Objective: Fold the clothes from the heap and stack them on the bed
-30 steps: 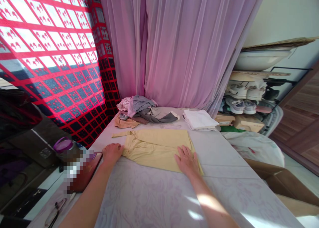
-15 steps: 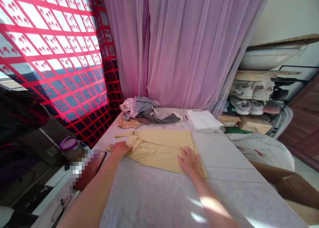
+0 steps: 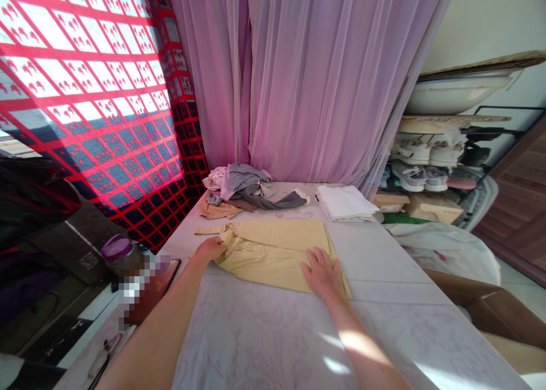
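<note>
Left hand (image 3: 209, 249) is resting on the near edge of the yellow shirt (image 3: 275, 250), fingers curled over the cloth, though whether they are pinching it I cannot tell, while the right hand (image 3: 322, 274) is pressing down with fingers spread. Flattening looks like the step in hand on the sheeted table (image 3: 384, 253), and the sleeve (image 3: 210, 230) sticking out seems to need folding in. Compared with the earlier frame, the left hand is sitting slightly further onto the cloth.

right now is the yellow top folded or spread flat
Partly folded: the yellow top lies in a squared-off shape, one sleeve sticking out left, the left hand and right hand on it.
</note>
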Demonstrator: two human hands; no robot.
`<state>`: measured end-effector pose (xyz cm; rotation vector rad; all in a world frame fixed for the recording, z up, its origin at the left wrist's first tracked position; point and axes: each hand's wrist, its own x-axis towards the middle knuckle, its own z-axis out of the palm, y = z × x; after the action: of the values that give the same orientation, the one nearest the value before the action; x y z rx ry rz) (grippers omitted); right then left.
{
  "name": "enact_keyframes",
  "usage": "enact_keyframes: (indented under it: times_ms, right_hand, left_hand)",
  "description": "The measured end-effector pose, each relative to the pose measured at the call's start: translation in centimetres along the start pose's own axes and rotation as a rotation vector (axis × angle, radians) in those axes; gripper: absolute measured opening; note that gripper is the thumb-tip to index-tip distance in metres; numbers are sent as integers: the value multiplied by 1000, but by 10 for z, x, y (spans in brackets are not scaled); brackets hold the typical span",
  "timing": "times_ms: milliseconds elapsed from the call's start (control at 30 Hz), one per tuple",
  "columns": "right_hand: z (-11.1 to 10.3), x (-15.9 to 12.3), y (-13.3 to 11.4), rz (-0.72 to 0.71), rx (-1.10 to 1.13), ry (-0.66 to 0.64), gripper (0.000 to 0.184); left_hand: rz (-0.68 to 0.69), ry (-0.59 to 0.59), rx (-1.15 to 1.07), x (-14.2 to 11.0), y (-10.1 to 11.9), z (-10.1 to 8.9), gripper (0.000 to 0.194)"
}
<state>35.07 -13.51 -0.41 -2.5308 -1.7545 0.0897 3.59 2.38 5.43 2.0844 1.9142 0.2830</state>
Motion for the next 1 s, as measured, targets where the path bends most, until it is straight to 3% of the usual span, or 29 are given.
enact_keyframes:
  times_ms: [200,433,567,767,900,1000]
  right_hand:
    - [-2,-1,0,-7,18,17,53]
    - [-2,-4,4,-9,110,86,50]
    - [-4,-2,14,11,269,144,50]
    - [-6,0,27,92,577,174,51]
    - [-7,1,30,120,690,141,51]
    - [-10,1,29,142,717,118,53]
  left_hand:
    - [15,-2,-93,-7,34,-11,18]
    - [221,26,-100,-25,116,-18,18]
    - [332,-7,-62,-43,162,-4,19]
    - [461,-110,-25,-77,217,38,23]
    - [640,-137,-56,-97,226,49,29]
    - [740,-60,-140,-91,205,41,30]
